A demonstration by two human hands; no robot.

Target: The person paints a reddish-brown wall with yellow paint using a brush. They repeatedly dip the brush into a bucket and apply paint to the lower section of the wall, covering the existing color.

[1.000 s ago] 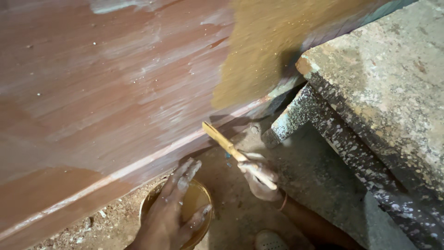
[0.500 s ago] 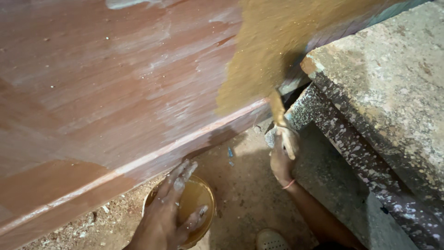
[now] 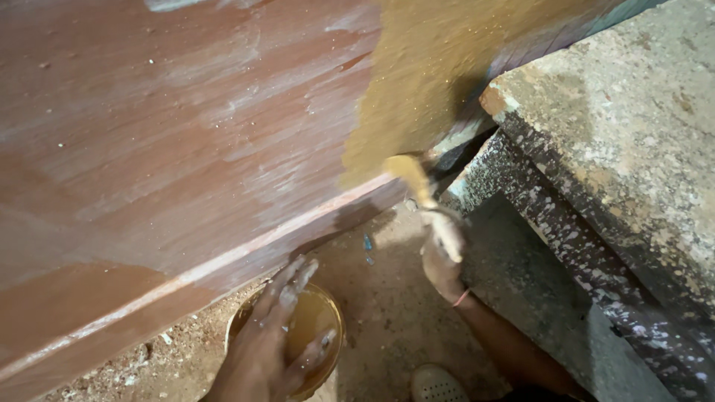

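right hand (image 3: 441, 262) brushing (image 3: 417, 181) wood panel (image 3: 186, 149), left hand (image 3: 272, 342) gripping bowl (image 3: 322, 316)

The reddish-brown wooden panel (image 3: 171, 149) fills the upper left of the frame and slants down to its lower edge, closing off that whole side. At right, the speckled concrete slab (image 3: 618, 149) and its support block the way. Between them runs a narrow gap at centre, where the right hand (image 3: 441, 257) and its brush (image 3: 414, 177) sit. Below the panel, open dirt floor (image 3: 387, 298) lies at lower centre, partly taken by the paint bowl (image 3: 316, 327) under the left hand (image 3: 268, 350).
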